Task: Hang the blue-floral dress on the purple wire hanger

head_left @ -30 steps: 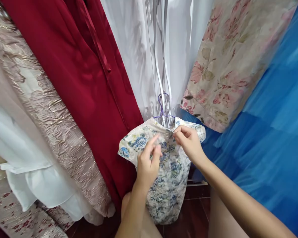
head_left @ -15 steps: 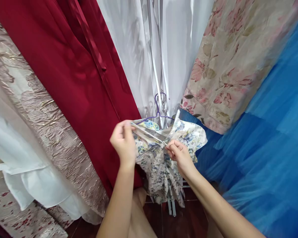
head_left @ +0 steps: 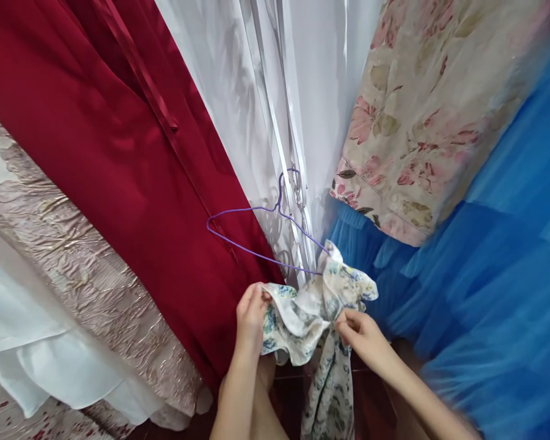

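The flowered dress [head_left: 305,330] has slipped off one end of the purple hanger [head_left: 277,209] since a moment ago; it is bunched below, still caught at the other end, so roughly half free. The left hand [head_left: 251,311] and right hand [head_left: 360,333] each pinch its cloth, fingers closed. A red gown [head_left: 132,183] and blue skirt [head_left: 499,275] hang on either side, above dark floor [head_left: 371,403].

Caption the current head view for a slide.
Both hands hold a floral garment hanging from one end of a purple hanger, its other end bare.
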`<state>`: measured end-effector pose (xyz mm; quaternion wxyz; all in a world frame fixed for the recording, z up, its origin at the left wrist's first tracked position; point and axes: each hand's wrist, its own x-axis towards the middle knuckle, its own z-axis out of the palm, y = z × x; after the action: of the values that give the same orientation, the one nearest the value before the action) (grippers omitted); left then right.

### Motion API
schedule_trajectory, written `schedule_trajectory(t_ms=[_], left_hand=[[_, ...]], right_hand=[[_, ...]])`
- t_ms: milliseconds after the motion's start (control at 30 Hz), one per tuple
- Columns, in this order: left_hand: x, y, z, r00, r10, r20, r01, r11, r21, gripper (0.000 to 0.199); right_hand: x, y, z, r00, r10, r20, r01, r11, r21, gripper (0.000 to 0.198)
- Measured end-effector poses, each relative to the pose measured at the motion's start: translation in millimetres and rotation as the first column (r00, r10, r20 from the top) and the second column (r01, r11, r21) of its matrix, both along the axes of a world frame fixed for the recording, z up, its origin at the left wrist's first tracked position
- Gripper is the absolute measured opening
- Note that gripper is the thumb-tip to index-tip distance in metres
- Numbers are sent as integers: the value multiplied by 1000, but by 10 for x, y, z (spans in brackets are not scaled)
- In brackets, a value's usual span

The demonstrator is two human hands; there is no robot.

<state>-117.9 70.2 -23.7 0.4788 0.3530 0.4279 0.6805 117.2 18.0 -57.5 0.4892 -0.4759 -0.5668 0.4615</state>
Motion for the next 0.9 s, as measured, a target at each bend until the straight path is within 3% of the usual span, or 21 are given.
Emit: schedule_trajectory(t_ms=[33,133,167,233,267,300,367,467,533,567,600,633,700,733,767,833,900], left_hand=[[134,-112,8,992,-63,-105,68,997,44,31],[520,-420,156,846,-166,-507,274,951,145,24],[625,-496,219,773,-173,-610,338,926,166,23],[769,-586,314,672,-179,-718,441,877,194,22],[800,-600,332,663,-194,-723,467,862,197,22],[803,-600,326,672,-245,-699,496,849,179,21],[744,-583,241,669,-454,-589,607,791,80,28],[610,-625,-19,505,-785,-358,818,568,-92,52],[560,-722,-213,393,-886,-244,888,435,-150,62],[548,-779,-294,372,-904,-210,896,408,-172,63],[538,-833,-357,380,-904,-197,887,416,-199,61],[522,-877,-395,417,-885,-206,859,458,-230,58],[452,-926,-395,540,-794,-277,746,605,-278,49],[390,-927,-360,595,-739,-316,681,673,-290,46],[306,-913,-306,633,-692,-346,628,721,-294,44],[82,-841,-166,676,-614,-406,548,788,-281,42],[-198,-711,-15,673,-524,-522,466,848,-251,36]], right_hand=[[34,-28,-28,996,22,88,-24,1000,19,8],[22,-144,7,973,110,202,-135,984,114,54],[-9,-185,49,970,148,192,-174,976,128,57],[-64,-260,155,961,230,151,-245,965,89,33],[-71,-294,214,955,259,144,-269,961,55,24],[-55,-326,275,946,282,158,-290,957,27,26],[51,-380,401,921,308,238,-322,946,22,31],[368,-397,607,903,260,341,-316,941,119,29],[629,-324,767,916,145,373,-246,939,240,29],[754,-253,856,923,60,381,-189,931,313,29],[866,-158,952,924,-36,382,-127,911,393,26],[958,-40,1050,919,-119,375,-70,889,453,22],[1052,254,1244,909,-246,335,39,853,520,15],[1049,417,1330,914,-248,321,57,862,504,12],[1012,580,1404,932,-208,298,46,881,471,11],[861,869,1506,974,30,223,-102,942,319,19],[671,1060,1545,958,276,74,-283,951,122,30]])
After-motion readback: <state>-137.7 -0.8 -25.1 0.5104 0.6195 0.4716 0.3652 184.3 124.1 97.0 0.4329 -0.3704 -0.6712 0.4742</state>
